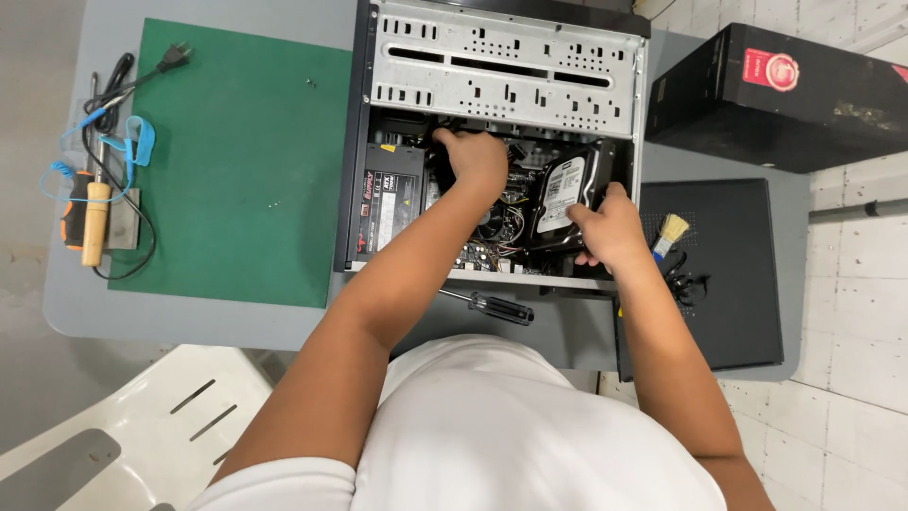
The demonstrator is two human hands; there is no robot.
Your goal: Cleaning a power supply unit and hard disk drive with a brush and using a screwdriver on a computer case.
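An open computer case (501,57) lies on its side on a grey table. My right hand (610,227) grips a black hard drive (566,194) with a white label, held tilted inside the case at its right side. My left hand (473,156) reaches into the middle of the case, fingers down among black cables beside the power supply (388,194). Cables and the board below are partly hidden by both hands.
A green mat (236,161) covers the table's left part. A soldering iron (93,222), blue wrist strap (132,142) and power cord (170,59) lie at far left. A screwdriver (497,308) lies by the case's near edge. Black side panel (738,274) with a brush (670,232) sits right; black box (776,95) behind.
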